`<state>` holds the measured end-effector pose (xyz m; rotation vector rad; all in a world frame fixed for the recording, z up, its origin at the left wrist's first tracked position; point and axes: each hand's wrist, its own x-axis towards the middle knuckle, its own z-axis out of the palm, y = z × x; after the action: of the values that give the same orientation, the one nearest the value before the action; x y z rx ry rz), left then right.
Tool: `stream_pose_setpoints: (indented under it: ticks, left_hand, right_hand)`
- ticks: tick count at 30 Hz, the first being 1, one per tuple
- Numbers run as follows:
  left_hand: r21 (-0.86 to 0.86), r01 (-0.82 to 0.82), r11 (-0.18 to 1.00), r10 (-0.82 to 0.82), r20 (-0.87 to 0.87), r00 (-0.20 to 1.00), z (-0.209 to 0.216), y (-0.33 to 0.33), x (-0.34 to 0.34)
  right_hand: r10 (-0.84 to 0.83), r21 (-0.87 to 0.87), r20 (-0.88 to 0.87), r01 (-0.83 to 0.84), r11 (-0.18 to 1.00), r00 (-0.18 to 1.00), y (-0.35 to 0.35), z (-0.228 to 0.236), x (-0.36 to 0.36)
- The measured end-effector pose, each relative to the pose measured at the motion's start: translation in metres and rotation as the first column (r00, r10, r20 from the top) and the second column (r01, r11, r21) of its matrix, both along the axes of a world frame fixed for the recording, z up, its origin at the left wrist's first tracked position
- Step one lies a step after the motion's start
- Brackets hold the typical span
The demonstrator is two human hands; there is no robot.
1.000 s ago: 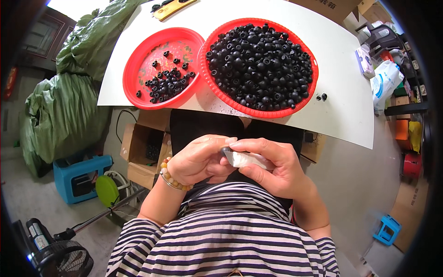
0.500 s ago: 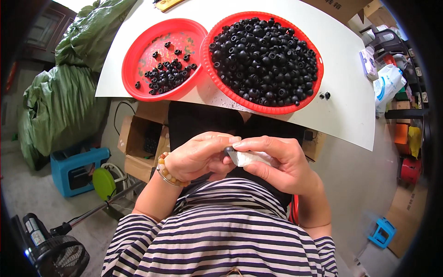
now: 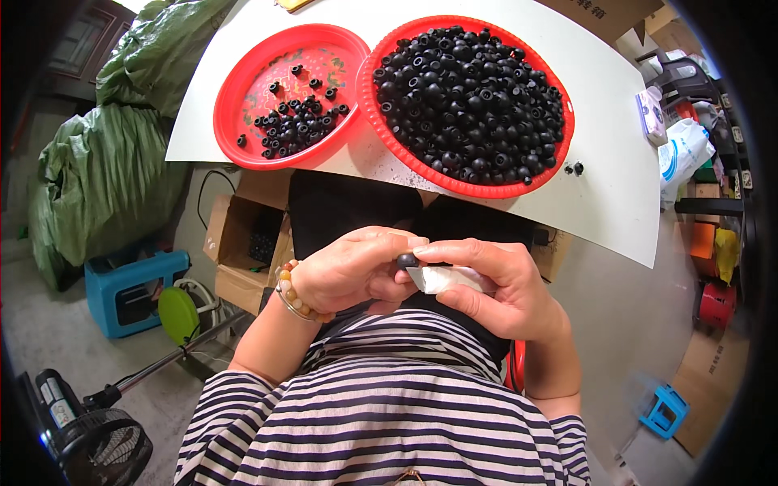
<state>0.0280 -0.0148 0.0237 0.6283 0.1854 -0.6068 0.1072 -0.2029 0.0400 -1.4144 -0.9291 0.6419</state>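
Above my lap, my left hand pinches a small round black cap-like part between thumb and fingers. Close against it, my right hand grips a white-wrapped piece with a flat greyish edge at its left end, perhaps a blade. That edge meets or nearly meets the black part; exact contact is too small to tell. Beyond my hands, a red basin is heaped with similar black parts. A shallower red tray to its left has a smaller scatter of them.
The white table ends just beyond my hands, with a couple of loose black bits on its right. Below its left side stands an open cardboard box. A blue stool and a fan are at the left.
The whole view has shifted slightly. Both hands keep nearly the same hold, and the black part shows a little more between the fingertips.
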Motion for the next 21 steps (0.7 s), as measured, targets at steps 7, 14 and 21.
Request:
stream_pose_setpoints:
  ticks: [7, 14, 21]
  left_hand:
    - [-0.035, 0.007, 0.999, -0.005, 0.039, 0.999, 0.0, -0.0002, -0.0007]
    - [0.008, 0.019, 1.0, -0.019, 0.041, 0.999, -0.0004, 0.0005, -0.0022]
    - [0.001, 0.02, 1.0, -0.02, 0.061, 0.998, -0.0021, 0.0009, -0.0023]
  right_hand:
    - [0.008, -0.001, 0.021, -0.008, 1.0, 1.0, 0.0002, -0.001, 0.0006]
    - [0.015, -0.009, 0.027, -0.015, 1.0, 1.0, 0.0005, 0.0001, 0.0018]
    - [0.016, -0.024, 0.019, -0.016, 1.0, 1.0, -0.0001, 0.0038, 0.002]
